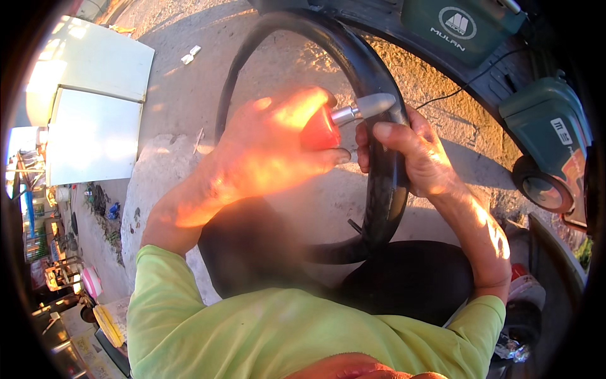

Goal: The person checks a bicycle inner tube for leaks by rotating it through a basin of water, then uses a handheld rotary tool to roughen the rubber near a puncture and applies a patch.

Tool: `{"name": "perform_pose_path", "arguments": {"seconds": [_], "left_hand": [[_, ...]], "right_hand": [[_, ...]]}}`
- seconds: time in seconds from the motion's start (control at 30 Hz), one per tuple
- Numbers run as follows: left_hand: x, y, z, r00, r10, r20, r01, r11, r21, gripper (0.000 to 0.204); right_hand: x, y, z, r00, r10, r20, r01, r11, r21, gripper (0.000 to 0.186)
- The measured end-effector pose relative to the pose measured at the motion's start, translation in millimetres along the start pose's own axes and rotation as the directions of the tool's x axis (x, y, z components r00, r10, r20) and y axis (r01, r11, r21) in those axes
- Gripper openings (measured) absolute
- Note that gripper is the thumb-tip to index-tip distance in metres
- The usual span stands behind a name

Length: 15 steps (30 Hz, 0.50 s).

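A black inflated inner tube (386,202) stands as a large ring over my lap, its lower part against my dark trousers. My left hand (268,142) is wrapped round a red hand tool (320,129) with a silver shaft. The tool's grey, bullet-shaped tip (377,105) lies across the tube's upper right side and appears to touch it. Just below that tip, my right hand (420,151) grips the tube, thumb in front and fingers around it. The tube's valve stem (355,225) points inward near the bottom. Glare and haze blur part of my left hand.
Dark green cases (464,28) stand at the upper right, with a black cable (467,85) running near them. White panels (95,136) rise at the left. Assorted clutter, including a yellow item (108,325), fills the lower left. A white scrap (190,54) lies on the ground.
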<state>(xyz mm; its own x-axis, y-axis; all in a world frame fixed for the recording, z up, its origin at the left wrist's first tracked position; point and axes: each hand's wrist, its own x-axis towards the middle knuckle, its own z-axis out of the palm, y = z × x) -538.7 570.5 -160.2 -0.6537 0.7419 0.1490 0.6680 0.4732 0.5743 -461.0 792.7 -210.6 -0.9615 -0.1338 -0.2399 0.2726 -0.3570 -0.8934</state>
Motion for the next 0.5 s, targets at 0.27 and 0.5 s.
{"name": "perform_pose_path", "arguments": {"seconds": [0.27,0.5], "left_hand": [[-2,7,-1,0.998,-0.036,0.049,0.036,0.999,0.0,0.055],[2,5,-1,0.993,-0.093,-0.071,0.091,0.995,-0.034,0.048]], "right_hand": [[-1,0,1,1.0,0.014,0.007,-0.015,0.999,0.039,0.055],[0,2,-2,0.999,0.006,0.052,-0.012,0.993,0.113,0.057]]}}
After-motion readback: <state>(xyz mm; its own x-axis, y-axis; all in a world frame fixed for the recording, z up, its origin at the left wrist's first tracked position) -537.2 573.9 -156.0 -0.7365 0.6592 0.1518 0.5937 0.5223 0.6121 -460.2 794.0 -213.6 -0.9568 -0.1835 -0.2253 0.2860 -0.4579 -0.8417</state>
